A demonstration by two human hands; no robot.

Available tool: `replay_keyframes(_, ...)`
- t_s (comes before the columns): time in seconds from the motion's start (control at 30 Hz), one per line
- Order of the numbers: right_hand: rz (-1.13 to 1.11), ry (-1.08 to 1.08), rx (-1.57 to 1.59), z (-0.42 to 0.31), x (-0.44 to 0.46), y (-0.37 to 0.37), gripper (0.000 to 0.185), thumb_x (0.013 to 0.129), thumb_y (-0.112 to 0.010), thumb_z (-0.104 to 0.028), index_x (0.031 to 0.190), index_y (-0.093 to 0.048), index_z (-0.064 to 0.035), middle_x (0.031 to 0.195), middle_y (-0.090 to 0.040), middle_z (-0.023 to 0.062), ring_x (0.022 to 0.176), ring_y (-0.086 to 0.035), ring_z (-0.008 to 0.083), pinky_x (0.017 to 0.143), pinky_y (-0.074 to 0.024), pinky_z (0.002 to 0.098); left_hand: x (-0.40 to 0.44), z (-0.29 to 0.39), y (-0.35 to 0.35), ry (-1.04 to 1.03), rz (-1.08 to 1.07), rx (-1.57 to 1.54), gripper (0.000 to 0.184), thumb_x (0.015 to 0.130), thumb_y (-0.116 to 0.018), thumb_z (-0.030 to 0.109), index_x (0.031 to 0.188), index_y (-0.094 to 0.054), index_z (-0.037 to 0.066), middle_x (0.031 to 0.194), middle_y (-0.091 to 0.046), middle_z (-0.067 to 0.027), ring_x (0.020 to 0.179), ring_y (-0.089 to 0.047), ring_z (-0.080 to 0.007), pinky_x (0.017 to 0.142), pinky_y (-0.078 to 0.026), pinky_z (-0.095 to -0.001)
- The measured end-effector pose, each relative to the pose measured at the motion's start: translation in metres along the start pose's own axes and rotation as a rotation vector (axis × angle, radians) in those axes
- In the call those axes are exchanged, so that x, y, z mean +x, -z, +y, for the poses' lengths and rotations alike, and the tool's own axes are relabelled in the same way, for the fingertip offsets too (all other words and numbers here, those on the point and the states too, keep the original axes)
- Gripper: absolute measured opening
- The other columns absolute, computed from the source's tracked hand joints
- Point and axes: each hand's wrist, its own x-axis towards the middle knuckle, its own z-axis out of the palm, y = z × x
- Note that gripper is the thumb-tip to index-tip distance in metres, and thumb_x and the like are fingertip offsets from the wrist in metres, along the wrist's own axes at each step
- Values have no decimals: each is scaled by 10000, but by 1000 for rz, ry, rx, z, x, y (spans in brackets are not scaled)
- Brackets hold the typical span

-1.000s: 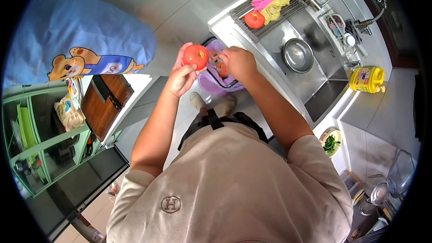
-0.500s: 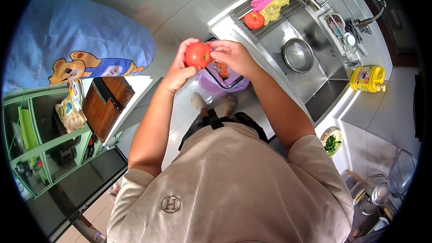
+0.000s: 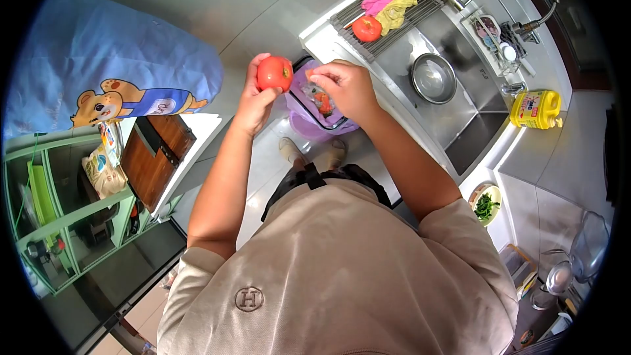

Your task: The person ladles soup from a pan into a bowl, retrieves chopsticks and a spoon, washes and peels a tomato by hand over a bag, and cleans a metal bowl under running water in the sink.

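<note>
My left hand [image 3: 254, 106] is wrapped round a red tomato [image 3: 273, 73], whose pale, peeled-looking spot faces right. A short gap to the right, my right hand [image 3: 348, 89] pinches a small reddish scrap of tomato skin [image 3: 310, 74] between thumb and fingers. Both hands are above a lilac trash bin [image 3: 309, 125] with a dark rim, and red and pale scraps [image 3: 322, 102] lie inside it. A second tomato [image 3: 367, 28] rests on the drying rack beside the sink.
On the roll-up rack [image 3: 348, 18] lie pink and yellow cloths [image 3: 398, 8]. The sink [image 3: 453, 46] holds a metal bowl [image 3: 434, 78]. A yellow jug [image 3: 536, 109] and a bowl of greens [image 3: 485, 207] stand at right. At left, a knife [image 3: 156, 137] lies on a wooden board [image 3: 146, 169].
My left hand has moved left with the tomato. My right hand has come away from it, holding the small scrap over the bin, whose contents show more now.
</note>
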Motion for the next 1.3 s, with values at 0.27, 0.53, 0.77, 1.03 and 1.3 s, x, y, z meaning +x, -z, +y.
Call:
replay_keyframes(0.27, -163, 144, -750, 98, -7, -20, 226, 811, -652, -197, 983, -664, -49, 992, -617, 105, 867, -632, 255, 731, -516, 346, -3, -1, -1, 74, 0, -209, 699, 721, -612, 36, 1340, -331, 197, 1264, -459, -105, 1106, -529, -303, 861, -469, -369)
replay_keyframes(0.53, -288, 110, -825, 104, 3, -23, 163, 790, -649, -228, 831, -583, -85, 882, -611, 87, 713, -626, 294, 640, -508, 400, -4, -4, 3, 101, -16, -201, 695, 725, -601, 24, 1343, -330, 191, 1279, -449, -111, 1112, -527, -311, 870, -469, -371)
replay_keyframes(0.77, -89, 189, -535, 84, 3, -27, 140, 776, -659, -115, 893, -614, -55, 821, -651, 103, 719, -634, 290, 651, -510, 371, -5, -5, 11, 133, -62, -282, 690, 727, -547, -50, 1340, -339, 192, 1293, -436, -84, 1145, -478, -236, 873, -465, -384)
replay_keyframes(1.03, -9, 257, -127, 3, 18, -21, 166, 763, -706, -54, 925, -679, -29, 846, -676, 89, 697, -655, 158, 637, -508, 263, -8, 5, 8, 160, -120, -312, 700, 707, -548, -35, 1339, -331, 173, 1260, -447, -91, 1093, -520, -241, 854, -484, -355)
replay_keyframes(1.3, -182, 188, -189, -13, 25, -5, 105, 749, -689, -85, 822, -647, -22, 754, -644, 76, 652, -617, 170, 610, -491, 275, -10, 18, -2, 183, -169, -245, 680, 694, -535, -62, 1310, -350, 159, 1240, -437, -71, 1115, -491, -204, 868, -478, -335)
